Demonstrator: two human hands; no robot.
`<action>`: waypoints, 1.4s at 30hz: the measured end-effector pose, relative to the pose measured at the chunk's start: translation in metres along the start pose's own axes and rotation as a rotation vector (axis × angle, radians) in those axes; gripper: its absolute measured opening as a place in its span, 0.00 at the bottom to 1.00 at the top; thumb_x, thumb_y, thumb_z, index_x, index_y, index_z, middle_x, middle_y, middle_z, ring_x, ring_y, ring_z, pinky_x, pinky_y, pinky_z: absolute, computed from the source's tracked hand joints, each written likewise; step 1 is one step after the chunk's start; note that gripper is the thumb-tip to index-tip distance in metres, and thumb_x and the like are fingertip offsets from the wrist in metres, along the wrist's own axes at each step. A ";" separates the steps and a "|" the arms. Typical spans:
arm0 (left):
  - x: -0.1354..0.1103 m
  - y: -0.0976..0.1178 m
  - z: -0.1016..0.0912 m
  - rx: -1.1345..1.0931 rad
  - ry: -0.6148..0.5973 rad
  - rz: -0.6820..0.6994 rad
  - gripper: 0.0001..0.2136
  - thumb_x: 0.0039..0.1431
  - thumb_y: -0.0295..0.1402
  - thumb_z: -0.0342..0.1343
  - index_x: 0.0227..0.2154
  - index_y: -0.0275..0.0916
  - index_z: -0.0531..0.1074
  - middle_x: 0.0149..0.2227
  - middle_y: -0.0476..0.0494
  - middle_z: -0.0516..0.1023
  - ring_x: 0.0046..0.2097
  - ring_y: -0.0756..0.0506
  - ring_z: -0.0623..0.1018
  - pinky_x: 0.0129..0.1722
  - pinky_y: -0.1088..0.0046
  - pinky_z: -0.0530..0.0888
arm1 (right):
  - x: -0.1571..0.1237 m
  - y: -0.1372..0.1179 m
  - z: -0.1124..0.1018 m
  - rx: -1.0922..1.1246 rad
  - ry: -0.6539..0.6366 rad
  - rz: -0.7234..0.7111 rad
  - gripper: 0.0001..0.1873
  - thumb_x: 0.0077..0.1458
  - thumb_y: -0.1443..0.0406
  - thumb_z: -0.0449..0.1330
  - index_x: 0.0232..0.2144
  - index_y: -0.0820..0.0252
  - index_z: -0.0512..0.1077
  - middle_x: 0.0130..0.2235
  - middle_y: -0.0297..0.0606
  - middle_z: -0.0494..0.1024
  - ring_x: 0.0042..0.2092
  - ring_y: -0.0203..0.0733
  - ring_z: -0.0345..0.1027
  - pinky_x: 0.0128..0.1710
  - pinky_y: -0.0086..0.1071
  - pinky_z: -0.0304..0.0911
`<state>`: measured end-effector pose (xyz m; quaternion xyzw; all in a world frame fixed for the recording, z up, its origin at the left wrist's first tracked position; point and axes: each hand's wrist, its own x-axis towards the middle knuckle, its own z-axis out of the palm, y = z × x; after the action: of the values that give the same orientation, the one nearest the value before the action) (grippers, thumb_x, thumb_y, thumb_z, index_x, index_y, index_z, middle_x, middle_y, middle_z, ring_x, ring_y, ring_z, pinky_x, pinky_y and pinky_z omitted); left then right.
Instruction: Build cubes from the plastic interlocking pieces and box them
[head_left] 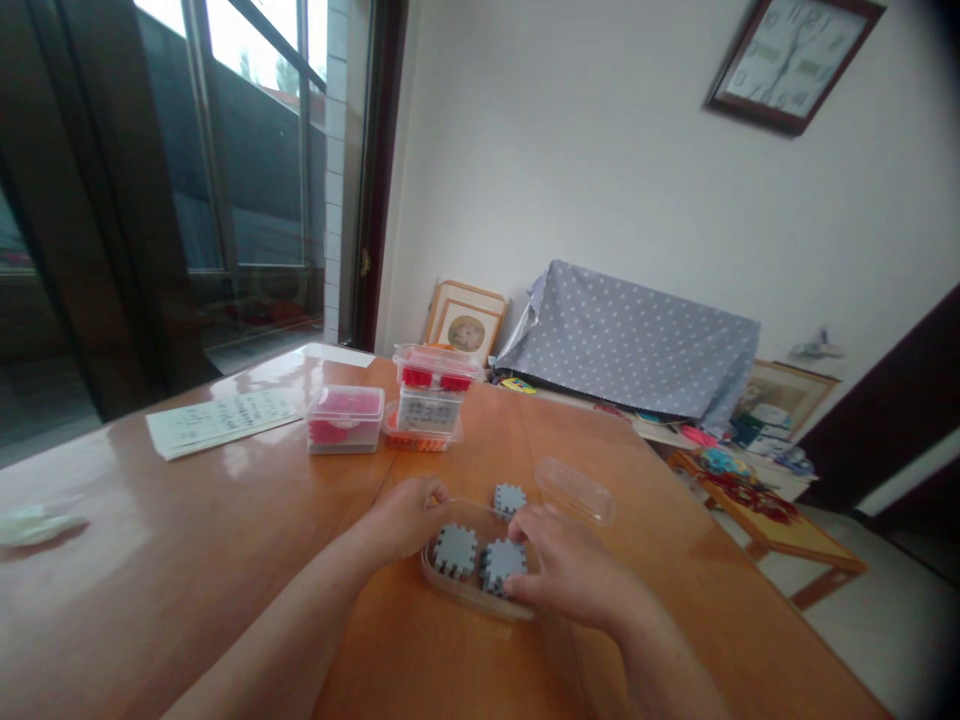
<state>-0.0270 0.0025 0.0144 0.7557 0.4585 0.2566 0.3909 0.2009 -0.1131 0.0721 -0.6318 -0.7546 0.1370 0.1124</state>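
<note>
A clear plastic box (469, 592) lies open on the wooden table (225, 560) in front of me, with two grey notched foam pieces (455, 550) inside it. A third grey piece (509, 498) sits just behind the box. My left hand (405, 515) rests against the box's left rim, fingers curled. My right hand (562, 565) reaches in from the right, its fingers closed on the right-hand grey piece (501, 562). The box's clear lid (574, 490) lies beyond my right hand.
Farther back stand a closed box of red pieces (346, 419) and a stack of clear boxes (431, 398). A printed sheet (221, 418) lies at the left. A low table with clutter (757, 505) stands off the table's right edge.
</note>
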 end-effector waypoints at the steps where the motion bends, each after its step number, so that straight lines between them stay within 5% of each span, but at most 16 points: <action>1: 0.000 0.000 0.000 -0.002 0.001 0.001 0.08 0.52 0.37 0.54 0.30 0.38 0.72 0.23 0.50 0.74 0.26 0.49 0.71 0.24 0.75 0.57 | 0.000 0.000 0.002 -0.018 0.005 0.002 0.20 0.43 0.60 0.70 0.39 0.55 0.70 0.41 0.35 0.73 0.43 0.44 0.65 0.37 0.31 0.54; 16: 0.001 -0.002 0.000 0.028 -0.013 0.033 0.08 0.53 0.36 0.53 0.32 0.38 0.72 0.25 0.49 0.76 0.27 0.48 0.73 0.24 0.75 0.59 | -0.002 -0.004 -0.001 -0.078 -0.004 -0.002 0.15 0.45 0.63 0.69 0.35 0.56 0.69 0.39 0.37 0.72 0.41 0.44 0.65 0.38 0.33 0.54; 22: 0.001 -0.001 0.000 0.035 -0.007 0.029 0.09 0.54 0.38 0.53 0.31 0.38 0.71 0.25 0.49 0.76 0.28 0.48 0.73 0.25 0.75 0.59 | 0.004 -0.003 0.004 -0.001 0.059 -0.042 0.13 0.48 0.63 0.67 0.36 0.56 0.71 0.40 0.36 0.73 0.41 0.42 0.65 0.38 0.31 0.55; 26: 0.001 -0.003 0.001 0.054 0.008 0.035 0.08 0.54 0.38 0.53 0.31 0.39 0.72 0.25 0.50 0.75 0.27 0.48 0.72 0.25 0.75 0.59 | 0.024 0.022 0.013 0.095 0.200 -0.034 0.04 0.57 0.65 0.58 0.35 0.57 0.72 0.35 0.34 0.74 0.38 0.40 0.67 0.37 0.31 0.56; 31: 0.002 -0.005 0.001 0.049 0.000 0.050 0.08 0.55 0.38 0.53 0.30 0.38 0.71 0.25 0.49 0.76 0.27 0.48 0.72 0.24 0.75 0.57 | 0.053 0.070 0.036 0.285 0.455 0.064 0.15 0.57 0.60 0.58 0.46 0.58 0.73 0.46 0.41 0.78 0.49 0.47 0.70 0.50 0.40 0.63; 38: 0.003 -0.009 0.002 0.026 -0.015 0.049 0.10 0.56 0.40 0.53 0.32 0.38 0.71 0.25 0.49 0.76 0.27 0.48 0.73 0.24 0.75 0.57 | 0.071 0.106 0.070 0.715 0.239 0.096 0.36 0.51 0.54 0.67 0.60 0.57 0.66 0.58 0.46 0.73 0.59 0.51 0.67 0.59 0.45 0.61; 42: 0.003 -0.010 0.002 0.033 -0.016 0.033 0.10 0.55 0.40 0.54 0.31 0.38 0.71 0.26 0.48 0.76 0.28 0.48 0.72 0.23 0.75 0.57 | 0.078 0.117 0.077 0.738 0.192 0.103 0.41 0.46 0.55 0.71 0.60 0.57 0.65 0.59 0.46 0.73 0.60 0.51 0.67 0.61 0.46 0.59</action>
<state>-0.0291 0.0075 0.0055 0.7716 0.4470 0.2494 0.3777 0.2686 -0.0222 -0.0411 -0.5961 -0.6077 0.3450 0.3953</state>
